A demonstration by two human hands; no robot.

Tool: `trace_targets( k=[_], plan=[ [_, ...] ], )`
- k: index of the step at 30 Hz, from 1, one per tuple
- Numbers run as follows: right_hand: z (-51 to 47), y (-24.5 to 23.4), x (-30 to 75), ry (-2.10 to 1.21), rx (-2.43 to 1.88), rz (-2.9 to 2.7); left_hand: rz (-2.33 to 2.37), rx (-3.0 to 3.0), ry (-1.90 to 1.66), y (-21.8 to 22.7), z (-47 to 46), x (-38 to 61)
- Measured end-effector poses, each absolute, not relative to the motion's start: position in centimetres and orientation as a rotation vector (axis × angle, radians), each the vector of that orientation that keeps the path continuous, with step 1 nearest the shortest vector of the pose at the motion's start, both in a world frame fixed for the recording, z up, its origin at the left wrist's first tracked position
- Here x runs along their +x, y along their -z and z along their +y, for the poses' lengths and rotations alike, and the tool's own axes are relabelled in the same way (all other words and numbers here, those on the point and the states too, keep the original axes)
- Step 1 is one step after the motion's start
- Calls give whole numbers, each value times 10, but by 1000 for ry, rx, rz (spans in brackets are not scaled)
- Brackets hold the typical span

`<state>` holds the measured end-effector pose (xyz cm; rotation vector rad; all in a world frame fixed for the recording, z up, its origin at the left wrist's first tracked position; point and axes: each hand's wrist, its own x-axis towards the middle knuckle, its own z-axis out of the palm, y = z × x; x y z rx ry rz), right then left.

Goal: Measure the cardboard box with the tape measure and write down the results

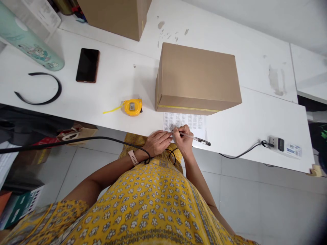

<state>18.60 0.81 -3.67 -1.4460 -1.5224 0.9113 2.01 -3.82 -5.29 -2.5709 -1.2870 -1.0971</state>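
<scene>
Head view shows the right hand (184,140) pinching a pen (199,140) at the near edge of the printed sheet (196,123), left hand (157,144) lying flat. Writing seems underway; how much remains is unclear.

On the desk (268,119), a box (199,75) stands just right of the upper centre, and a sheet (199,123) shows directly below it at the near edge. At the sheet's lower left is the left hand (157,142); beside it on the right, the right hand (185,141) holds a pen (200,140). Left of the box lies a tape measure (132,107), then a phone (88,65) farther up and left. A bottle (30,42) occupies the upper left, above a headband (59,87). A second box (112,17) meets the top edge.
</scene>
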Motion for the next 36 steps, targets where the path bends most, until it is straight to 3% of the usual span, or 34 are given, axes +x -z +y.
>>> trace_targets(
  k=[36],
  plan=[
    [9,30,184,-913,-1462,-1498,-1325,-2616,1085,56,-40,19]
  ],
)
